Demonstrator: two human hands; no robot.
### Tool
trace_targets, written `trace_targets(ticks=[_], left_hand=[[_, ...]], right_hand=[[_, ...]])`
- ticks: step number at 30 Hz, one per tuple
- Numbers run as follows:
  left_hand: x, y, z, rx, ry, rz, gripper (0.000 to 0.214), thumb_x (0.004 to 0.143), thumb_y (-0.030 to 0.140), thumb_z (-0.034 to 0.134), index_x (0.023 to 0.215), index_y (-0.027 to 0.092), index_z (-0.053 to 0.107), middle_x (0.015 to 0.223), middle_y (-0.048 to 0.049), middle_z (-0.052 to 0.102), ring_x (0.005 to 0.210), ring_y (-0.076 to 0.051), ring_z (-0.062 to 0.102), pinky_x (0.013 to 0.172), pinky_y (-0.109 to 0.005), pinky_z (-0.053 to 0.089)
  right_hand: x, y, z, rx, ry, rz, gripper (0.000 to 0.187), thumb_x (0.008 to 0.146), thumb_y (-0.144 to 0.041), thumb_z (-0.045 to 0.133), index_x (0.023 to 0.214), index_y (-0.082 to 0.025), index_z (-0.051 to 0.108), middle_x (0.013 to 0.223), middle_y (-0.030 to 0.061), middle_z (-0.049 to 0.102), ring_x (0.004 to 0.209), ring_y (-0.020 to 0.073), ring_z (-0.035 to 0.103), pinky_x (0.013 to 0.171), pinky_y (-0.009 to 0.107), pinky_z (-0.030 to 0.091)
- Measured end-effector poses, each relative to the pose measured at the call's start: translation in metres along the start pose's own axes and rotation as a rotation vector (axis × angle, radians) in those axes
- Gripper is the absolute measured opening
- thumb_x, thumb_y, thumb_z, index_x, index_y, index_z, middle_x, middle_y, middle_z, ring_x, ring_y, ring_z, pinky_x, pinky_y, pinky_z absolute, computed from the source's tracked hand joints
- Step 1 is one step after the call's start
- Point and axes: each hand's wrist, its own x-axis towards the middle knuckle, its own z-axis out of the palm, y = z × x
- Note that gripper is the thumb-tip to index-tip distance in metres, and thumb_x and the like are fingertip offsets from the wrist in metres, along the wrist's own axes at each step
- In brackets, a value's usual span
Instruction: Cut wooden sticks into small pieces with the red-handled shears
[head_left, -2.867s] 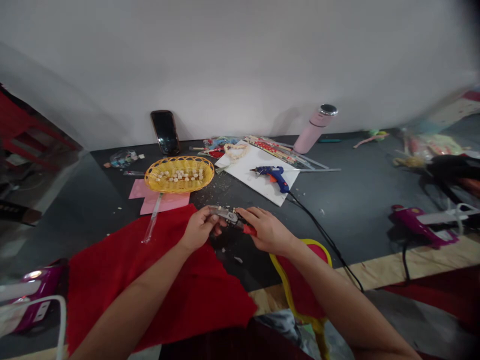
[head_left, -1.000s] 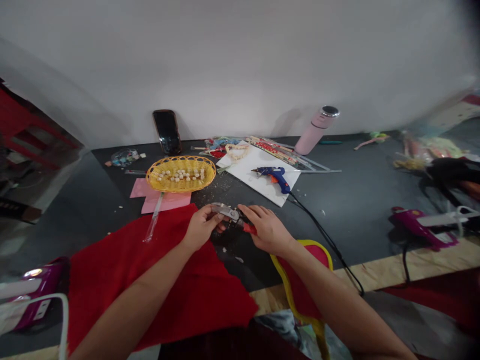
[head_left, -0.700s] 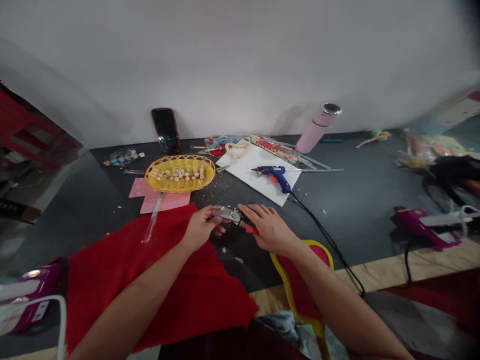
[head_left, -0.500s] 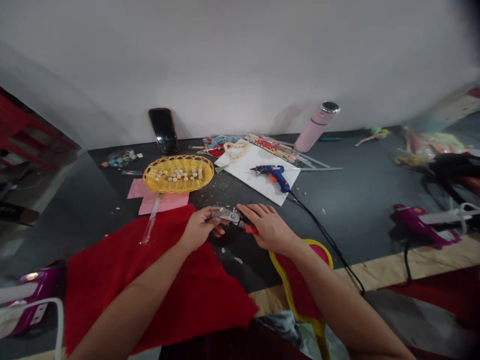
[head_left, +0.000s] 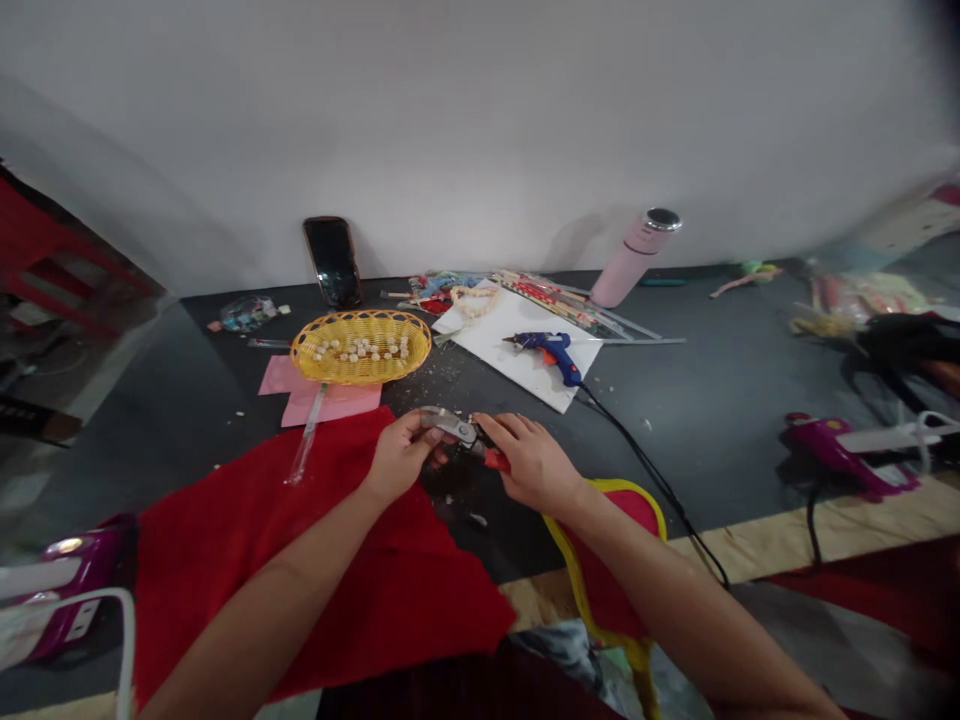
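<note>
Over the dark table, my right hand (head_left: 541, 466) is closed round the red handle of grey metal pruning shears (head_left: 459, 430), whose blade points left. My left hand (head_left: 401, 455) is pinched at the blade end, and what lies between its fingers is too small and blurred to name. Both hands are close together, with the shears spanning the gap. Small pale crumbs lie on the table around them. Under my left forearm spreads a red cloth (head_left: 315, 570). A yellow woven basket (head_left: 300, 365) with several small whitish pieces stands beyond my left hand.
A blue glue gun (head_left: 551, 352) rests on a white board (head_left: 495, 355), its black cord running right. Behind are a phone (head_left: 332, 262), a pink flask (head_left: 628, 268) and decorated sticks (head_left: 544, 295). Pink paper (head_left: 337, 402) lies by the basket. Purple devices (head_left: 844, 455) stand at both sides.
My right hand and the shears have shifted very slightly, still in the same grip. The whole view has moved a little as well. My left hand keeps its pinch at the blade end.
</note>
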Motion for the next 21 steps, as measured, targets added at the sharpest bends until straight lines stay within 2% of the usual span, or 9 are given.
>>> trace_targets(ticks=[12, 21], left_hand=[[-0.0012, 0.0008, 0.0005, 0.071, -0.019, 0.066, 0.013, 0.080, 0.027, 0.055, 0.085, 0.016, 0.059, 0.077, -0.0034, 0.070, 0.051, -0.012, 0.060, 0.046, -0.023, 0.047], [-0.0004, 0.0019, 0.0001, 0.041, -0.024, 0.043, 0.015, 0.079, 0.028, 0.057, 0.087, 0.016, 0.059, 0.077, -0.0038, 0.070, 0.051, -0.013, 0.060, 0.046, -0.024, 0.047]], right_hand=[[-0.0004, 0.0054, -0.0074, 0.081, 0.005, -0.070, 0.063, 0.074, -0.013, 0.049, 0.135, -0.018, 0.036, 0.121, 0.0114, 0.052, 0.107, 0.0240, 0.050, 0.094, 0.037, 0.039], [-0.0007, 0.0054, -0.0088, 0.106, 0.004, -0.066, 0.059, 0.077, -0.015, 0.050, 0.134, -0.018, 0.037, 0.121, 0.0121, 0.053, 0.107, 0.0242, 0.051, 0.093, 0.038, 0.040]])
